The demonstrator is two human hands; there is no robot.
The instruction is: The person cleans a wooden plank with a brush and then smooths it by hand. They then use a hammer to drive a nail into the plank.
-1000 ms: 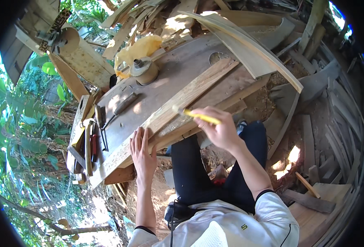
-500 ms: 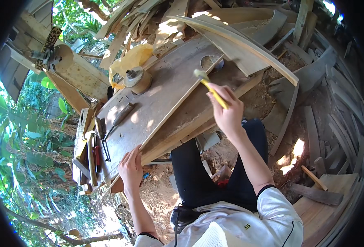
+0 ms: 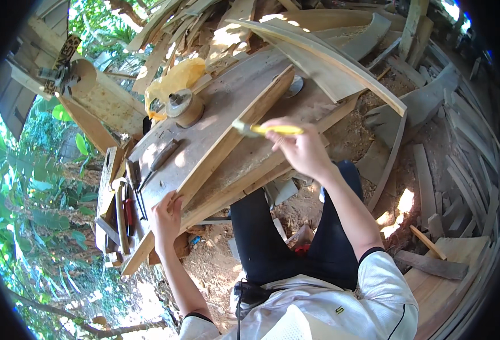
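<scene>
A long wooden plank (image 3: 227, 144) lies slantwise over the workbench (image 3: 241, 76), its wide face turned up. My left hand (image 3: 167, 221) is closed around the plank near its lower left end. In my right hand (image 3: 300, 148) is a paintbrush (image 3: 281, 130) with a yellow handle. The pale bristles point left and reach the plank's face, though I cannot tell whether they touch it. Behind the plank's far end, a round tin (image 3: 296, 86) is partly hidden.
A round container (image 3: 186, 109) stands by a yellow plastic bag (image 3: 182, 75). A wooden-handled tool (image 3: 162, 158) lies at the bench's left, near red-handled pliers (image 3: 129, 215). Curved boards (image 3: 323, 54) lean at the back right; scrap wood fills the right side.
The plank has turned from its narrow edge to its wide face. My right hand has moved left and down with the paintbrush, which now points left. My left hand has shifted slightly left.
</scene>
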